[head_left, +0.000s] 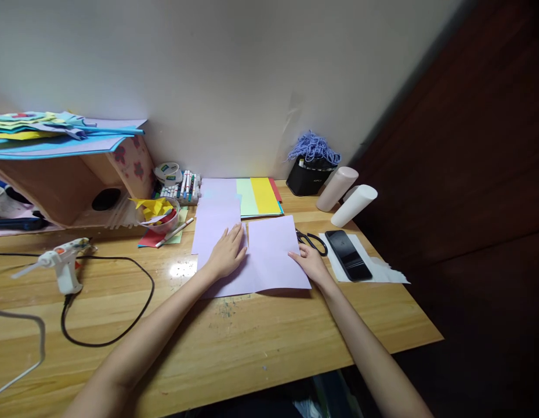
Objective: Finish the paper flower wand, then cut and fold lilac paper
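Observation:
A lilac sheet of paper (269, 255) lies on the wooden table (252, 342), cut or folded so that a slit shows near its top middle. My left hand (228, 252) rests flat on its left half, fingers stretched out and together. My right hand (310, 262) lies at the sheet's right edge, fingers spread and touching the paper. Black scissors (313, 241) sit just beyond my right hand. A second lilac sheet (217, 209) lies behind, under the first.
Green, yellow and red paper sheets (260, 197) lie at the back. A black phone (348, 254) rests on white paper at the right, beside two pale cylinders (345, 197). A glue gun (62, 264) with a black cable, a bowl of scraps (160, 212), markers (184, 186) stand left.

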`<state>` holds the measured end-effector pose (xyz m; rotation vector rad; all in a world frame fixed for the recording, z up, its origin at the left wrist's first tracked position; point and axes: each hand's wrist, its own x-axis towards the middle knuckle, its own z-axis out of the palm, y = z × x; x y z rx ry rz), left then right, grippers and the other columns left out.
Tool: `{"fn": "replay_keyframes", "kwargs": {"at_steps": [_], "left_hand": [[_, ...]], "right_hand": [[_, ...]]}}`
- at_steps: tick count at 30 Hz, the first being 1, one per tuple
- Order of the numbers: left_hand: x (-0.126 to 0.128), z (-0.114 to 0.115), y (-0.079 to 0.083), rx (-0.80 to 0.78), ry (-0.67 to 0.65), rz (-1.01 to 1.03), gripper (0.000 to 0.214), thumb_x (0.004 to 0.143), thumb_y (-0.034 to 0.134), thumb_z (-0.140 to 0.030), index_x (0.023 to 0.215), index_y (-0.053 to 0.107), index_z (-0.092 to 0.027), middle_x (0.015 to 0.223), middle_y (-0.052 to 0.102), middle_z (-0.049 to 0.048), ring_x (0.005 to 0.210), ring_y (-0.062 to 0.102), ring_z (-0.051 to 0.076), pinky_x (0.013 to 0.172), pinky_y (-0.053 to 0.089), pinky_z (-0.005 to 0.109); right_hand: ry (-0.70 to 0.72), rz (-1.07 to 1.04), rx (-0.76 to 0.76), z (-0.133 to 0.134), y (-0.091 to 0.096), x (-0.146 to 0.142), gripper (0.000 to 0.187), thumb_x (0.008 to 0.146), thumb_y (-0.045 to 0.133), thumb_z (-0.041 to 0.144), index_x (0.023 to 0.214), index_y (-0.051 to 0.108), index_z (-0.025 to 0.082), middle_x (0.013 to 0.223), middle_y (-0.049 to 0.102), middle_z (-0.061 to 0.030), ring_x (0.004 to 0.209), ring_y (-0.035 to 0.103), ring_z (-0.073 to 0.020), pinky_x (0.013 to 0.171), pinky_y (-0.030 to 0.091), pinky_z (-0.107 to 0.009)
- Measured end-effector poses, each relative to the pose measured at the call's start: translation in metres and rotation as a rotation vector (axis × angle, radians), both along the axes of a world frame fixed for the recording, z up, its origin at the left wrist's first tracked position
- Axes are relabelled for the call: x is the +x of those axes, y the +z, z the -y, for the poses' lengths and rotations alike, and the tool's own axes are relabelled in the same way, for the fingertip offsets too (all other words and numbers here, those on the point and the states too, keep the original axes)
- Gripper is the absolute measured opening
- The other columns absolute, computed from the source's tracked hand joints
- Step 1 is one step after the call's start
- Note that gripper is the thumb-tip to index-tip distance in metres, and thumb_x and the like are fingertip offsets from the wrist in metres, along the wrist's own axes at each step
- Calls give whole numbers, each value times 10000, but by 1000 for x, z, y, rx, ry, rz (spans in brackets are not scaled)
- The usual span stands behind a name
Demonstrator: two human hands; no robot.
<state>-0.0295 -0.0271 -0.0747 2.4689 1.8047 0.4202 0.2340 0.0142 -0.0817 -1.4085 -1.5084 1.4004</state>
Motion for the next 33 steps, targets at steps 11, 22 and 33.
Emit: {"fn": "replay_keyframes", "kwargs": {"at_steps": [11, 22, 33], "left_hand": [[9, 13, -16, -62, -23, -12, 592, 879, 295, -390, 1380, 178, -98, 1446, 199, 145, 1333, 173, 216, 1085, 168, 414], [10, 13, -13, -84, -15, 4, 565, 878, 270, -320, 1380, 181, -76, 1453, 182, 132, 1336, 161, 204, 1090, 169, 386], [9, 13, -12, -102, -19, 9, 574, 846, 278, -239, 1383, 175, -64, 1459, 167, 119, 1340, 147, 195, 1099, 144, 367]], "right_hand": [[-66, 137, 102, -21, -4, -4, 233, 672, 584, 353, 809, 543, 170, 767, 701, -80, 695, 655, -230, 580, 488, -298], [-19, 51, -35, 7, 6, 8, 336, 636, 663, 383, 871, 546, 172, 748, 703, -81, 651, 668, -236, 550, 512, -304], [-150, 15, -84, 48, 2, 33, 433, 609, 709, 381, 937, 569, 136, 780, 712, -104, 693, 674, -254, 579, 534, -319]]}}
